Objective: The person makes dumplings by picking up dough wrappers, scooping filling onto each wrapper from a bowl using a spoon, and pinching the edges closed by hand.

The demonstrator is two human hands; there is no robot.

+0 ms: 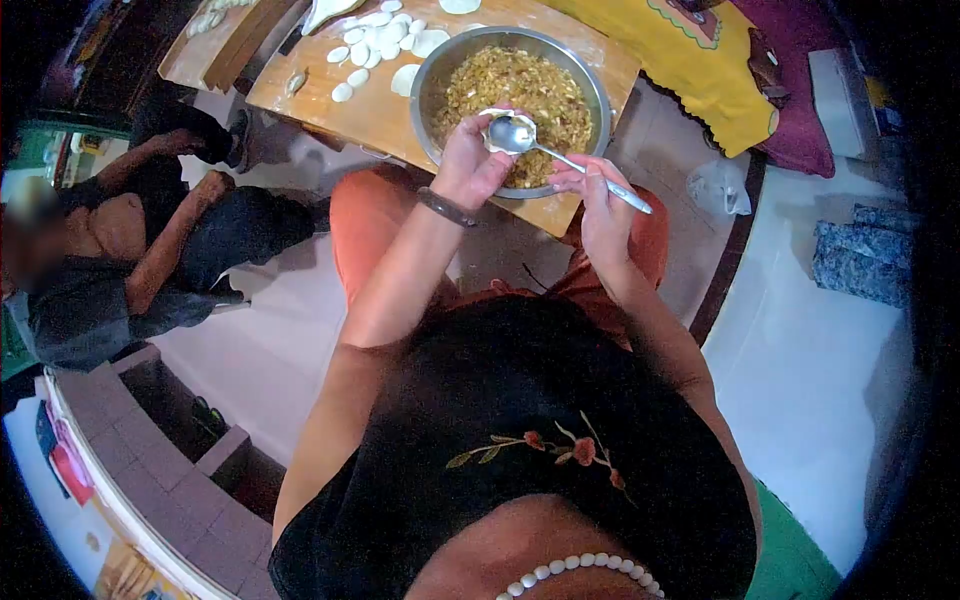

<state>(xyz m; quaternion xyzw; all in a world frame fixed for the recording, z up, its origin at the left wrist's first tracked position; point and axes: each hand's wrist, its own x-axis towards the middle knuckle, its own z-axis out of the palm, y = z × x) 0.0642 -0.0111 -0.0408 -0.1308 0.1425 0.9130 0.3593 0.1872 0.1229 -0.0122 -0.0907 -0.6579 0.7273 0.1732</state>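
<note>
My left hand (473,162) cups a round dough wrapper (490,137) above the near side of a metal bowl (421,85). Between thumb and fingers, my right hand (603,203) grips the handle of a spoon (571,163). The spoon's bowl lies over the wrapper and hides most of it. Chopped filling (520,75) of yellowish and brown bits covers the inside of the metal bowl. How much filling sits on the wrapper I cannot make out.
Flat dough wrappers (430,43) and small dough pieces (372,42) lie on the wooden board (300,120). A seated person (150,240) is at the left. At the right are a yellow cloth (700,75) and a clear plastic bag (718,187) on the floor.
</note>
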